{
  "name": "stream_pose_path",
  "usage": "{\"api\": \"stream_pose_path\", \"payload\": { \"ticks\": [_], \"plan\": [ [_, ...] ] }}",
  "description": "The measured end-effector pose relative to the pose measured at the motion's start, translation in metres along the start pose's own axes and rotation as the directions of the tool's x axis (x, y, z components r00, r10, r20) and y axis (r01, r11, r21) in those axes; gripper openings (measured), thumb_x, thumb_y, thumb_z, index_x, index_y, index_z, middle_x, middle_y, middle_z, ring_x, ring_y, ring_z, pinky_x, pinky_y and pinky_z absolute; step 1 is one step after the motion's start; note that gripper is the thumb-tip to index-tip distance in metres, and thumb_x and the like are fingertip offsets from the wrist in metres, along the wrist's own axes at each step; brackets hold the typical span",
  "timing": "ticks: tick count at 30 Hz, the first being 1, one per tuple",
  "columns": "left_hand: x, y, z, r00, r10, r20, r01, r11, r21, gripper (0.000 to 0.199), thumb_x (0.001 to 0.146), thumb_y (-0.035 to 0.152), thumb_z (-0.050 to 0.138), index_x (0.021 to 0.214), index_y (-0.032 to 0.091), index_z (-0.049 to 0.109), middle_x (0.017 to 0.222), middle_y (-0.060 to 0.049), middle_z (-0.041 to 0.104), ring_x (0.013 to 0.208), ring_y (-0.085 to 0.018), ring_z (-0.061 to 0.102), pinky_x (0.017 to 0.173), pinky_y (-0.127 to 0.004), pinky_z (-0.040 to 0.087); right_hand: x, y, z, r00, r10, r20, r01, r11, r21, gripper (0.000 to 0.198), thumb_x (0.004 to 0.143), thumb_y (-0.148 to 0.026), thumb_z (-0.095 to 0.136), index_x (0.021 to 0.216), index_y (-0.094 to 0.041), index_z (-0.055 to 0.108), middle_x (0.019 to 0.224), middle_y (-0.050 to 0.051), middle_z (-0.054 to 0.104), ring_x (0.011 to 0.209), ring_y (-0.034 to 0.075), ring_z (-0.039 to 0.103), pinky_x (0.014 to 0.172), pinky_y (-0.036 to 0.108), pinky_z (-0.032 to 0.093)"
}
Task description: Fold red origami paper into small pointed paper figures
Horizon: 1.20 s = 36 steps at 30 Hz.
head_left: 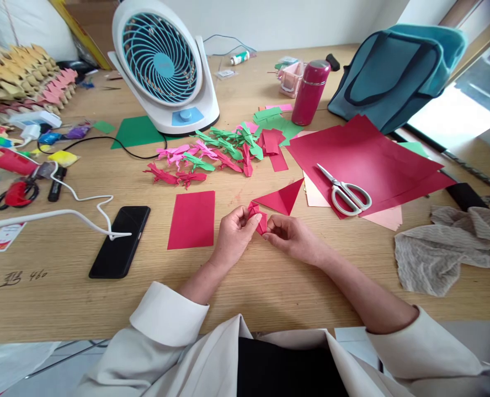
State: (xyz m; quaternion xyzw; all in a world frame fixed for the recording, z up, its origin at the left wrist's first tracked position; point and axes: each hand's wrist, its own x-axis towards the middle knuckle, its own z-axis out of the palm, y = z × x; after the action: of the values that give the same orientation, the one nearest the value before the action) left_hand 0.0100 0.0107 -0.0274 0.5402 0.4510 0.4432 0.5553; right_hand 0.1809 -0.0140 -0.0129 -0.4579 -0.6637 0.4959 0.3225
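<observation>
Paper (263, 225), folded, sits mid-frame — left hand (237, 229) and right hand (290, 236) both pinch it. Scissors (336, 185) lie centre-right.

Before me stretches a light-brown, wood-grained tabletop (50, 309); beyond it rises a smooth, whitish wall (286, 25), and at my right a bright glass window (464, 107) lets in daylight.

The left hand (237, 229) and right hand (291, 234) pinch close together.
</observation>
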Motion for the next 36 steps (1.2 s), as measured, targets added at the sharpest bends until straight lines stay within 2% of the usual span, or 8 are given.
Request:
{"api": "stream_pose_path", "payload": {
  "ticks": [6, 10, 13, 17, 23, 29, 32, 36],
  "plan": [
    [0.000, 0.002, 0.000, 1.000, -0.009, 0.014, 0.009, 1.000, 0.008, 0.024, 0.084, 0.038, 0.063, 0.078, 0.017, 0.055, 0.065, 0.005, 0.050, 0.050, -0.005, 0.039, 0.046, -0.019, 0.033, 0.000, -0.001, 0.001, 1.000, -0.021, -0.010, 0.020, 0.999, -0.033, 0.014, 0.088, -0.027, 0.056, 0.078, -0.018, 0.053, 0.072, -0.002, 0.049, 0.064, 0.011, 0.043, 0.058, 0.024, 0.034],
    [-0.001, 0.008, 0.002, 0.996, -0.013, 0.090, 0.008, 0.998, 0.059, 0.021, 0.083, 0.034, 0.064, 0.077, 0.016, 0.058, 0.065, 0.004, 0.052, 0.052, -0.006, 0.041, 0.049, -0.019, 0.034, 0.000, 0.004, 0.003, 0.999, 0.018, -0.038, -0.018, 1.000, 0.006, 0.023, 0.090, -0.037, 0.058, 0.079, -0.017, 0.054, 0.067, -0.003, 0.043, 0.060, 0.010, 0.036, 0.054, 0.024, 0.030],
    [-0.003, 0.011, 0.005, 0.993, -0.029, 0.116, 0.022, 0.998, 0.063, 0.020, 0.082, 0.034, 0.064, 0.076, 0.015, 0.059, 0.062, 0.005, 0.051, 0.051, -0.006, 0.040, 0.050, -0.019, 0.034, -0.001, 0.007, 0.003, 0.999, 0.018, -0.036, -0.018, 1.000, -0.002, 0.022, 0.091, -0.038, 0.056, 0.084, -0.016, 0.056, 0.069, -0.003, 0.044, 0.060, 0.010, 0.035, 0.054, 0.025, 0.029],
    [-0.003, 0.012, 0.006, 0.994, -0.036, 0.103, 0.031, 0.998, 0.054, 0.020, 0.081, 0.034, 0.065, 0.076, 0.015, 0.060, 0.062, 0.005, 0.052, 0.051, -0.006, 0.041, 0.050, -0.019, 0.034, -0.001, 0.009, 0.003, 0.999, 0.003, -0.039, -0.003, 1.000, -0.003, 0.021, 0.091, -0.037, 0.056, 0.084, -0.017, 0.056, 0.068, -0.004, 0.042, 0.060, 0.010, 0.034, 0.054, 0.025, 0.029],
    [-0.002, 0.010, 0.004, 0.997, -0.036, 0.072, 0.034, 0.999, 0.032, 0.018, 0.082, 0.033, 0.065, 0.076, 0.016, 0.060, 0.064, 0.004, 0.055, 0.052, -0.007, 0.043, 0.052, -0.019, 0.037, 0.000, 0.007, 0.003, 1.000, 0.020, 0.008, -0.021, 0.995, 0.101, 0.026, 0.086, -0.040, 0.063, 0.078, -0.017, 0.053, 0.069, -0.003, 0.045, 0.061, 0.011, 0.037, 0.055, 0.025, 0.031],
    [-0.001, 0.008, 0.005, 0.997, -0.043, 0.064, 0.045, 0.998, -0.032, 0.018, 0.081, 0.034, 0.066, 0.079, 0.016, 0.062, 0.065, 0.004, 0.055, 0.052, -0.006, 0.042, 0.051, -0.019, 0.037, 0.001, 0.004, 0.001, 0.999, -0.046, 0.016, 0.045, 0.997, 0.056, 0.019, 0.088, -0.030, 0.060, 0.076, -0.017, 0.052, 0.070, -0.003, 0.048, 0.062, 0.011, 0.039, 0.059, 0.026, 0.032],
    [-0.001, 0.007, 0.005, 0.996, -0.061, 0.062, 0.064, 0.996, -0.054, 0.022, 0.080, 0.037, 0.067, 0.078, 0.016, 0.061, 0.064, 0.004, 0.054, 0.051, -0.006, 0.042, 0.049, -0.019, 0.035, 0.001, 0.003, 0.000, 0.998, -0.063, 0.011, 0.063, 0.997, 0.041, 0.022, 0.087, -0.032, 0.060, 0.074, -0.017, 0.051, 0.070, -0.002, 0.048, 0.063, 0.011, 0.040, 0.059, 0.025, 0.033],
    [-0.001, 0.004, 0.002, 0.995, -0.086, 0.042, 0.088, 0.995, -0.042, 0.026, 0.081, 0.040, 0.067, 0.077, 0.016, 0.058, 0.064, 0.005, 0.053, 0.049, -0.006, 0.041, 0.045, -0.019, 0.033, 0.000, -0.001, 0.000, 0.999, -0.030, 0.041, 0.028, 0.998, 0.053, 0.027, 0.087, -0.035, 0.059, 0.069, -0.018, 0.049, 0.067, -0.003, 0.045, 0.061, 0.010, 0.037, 0.056, 0.025, 0.030]
  ]
}}
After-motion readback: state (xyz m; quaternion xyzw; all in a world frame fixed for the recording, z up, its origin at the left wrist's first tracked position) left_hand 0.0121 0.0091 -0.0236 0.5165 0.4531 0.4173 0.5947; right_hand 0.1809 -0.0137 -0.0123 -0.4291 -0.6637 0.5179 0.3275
